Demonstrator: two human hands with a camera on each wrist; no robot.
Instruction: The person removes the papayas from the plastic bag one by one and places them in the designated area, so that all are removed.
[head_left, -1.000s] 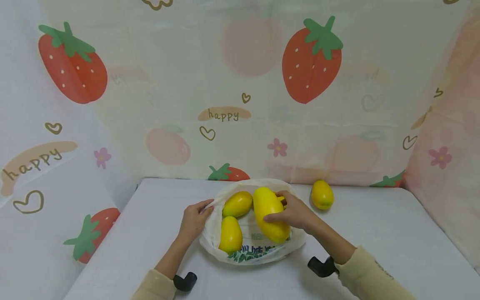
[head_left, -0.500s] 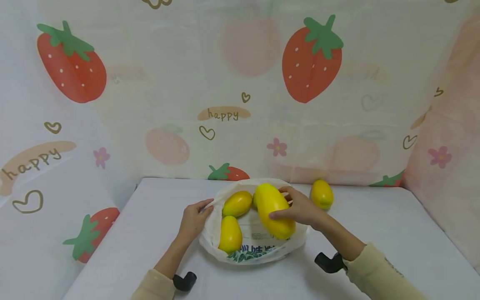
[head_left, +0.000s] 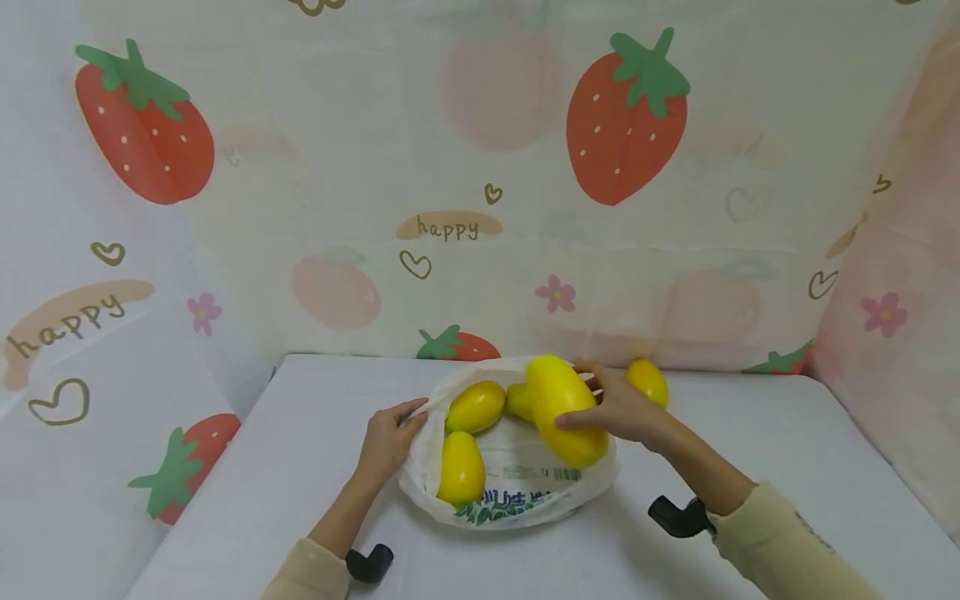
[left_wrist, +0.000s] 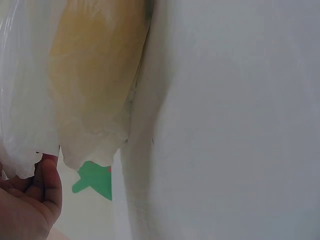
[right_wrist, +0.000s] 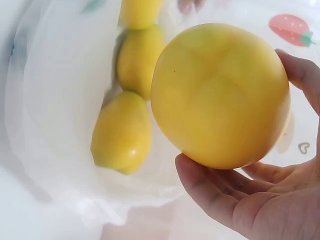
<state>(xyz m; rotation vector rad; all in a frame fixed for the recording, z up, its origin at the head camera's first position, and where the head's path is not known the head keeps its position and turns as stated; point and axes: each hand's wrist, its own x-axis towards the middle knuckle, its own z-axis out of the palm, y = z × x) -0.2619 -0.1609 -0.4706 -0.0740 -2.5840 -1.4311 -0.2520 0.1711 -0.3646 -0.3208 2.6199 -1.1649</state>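
A white plastic bag with green leaf print lies mouth-up at mid-table. My left hand pinches the bag's left rim between thumb and fingers; the left wrist view shows this hand right at the film's edge. Over the bag's right side, my right hand grips a large yellow papaya, thumb on the near side and fingers behind. The right wrist view looks at the rounded end of this papaya. Inside the bag are three smaller yellow fruits: one at back left, one in front, one partly hidden.
Another yellow fruit stands at the back right of the white table, partly covered by my right hand. A strawberry-patterned cloth hangs behind and on both sides. Black curved pieces sit at both wrists.
My right hand has moved right and slightly up with the large papaya, uncovering more of the fruit behind it and the bag's print. The left hand keeps its place on the rim.
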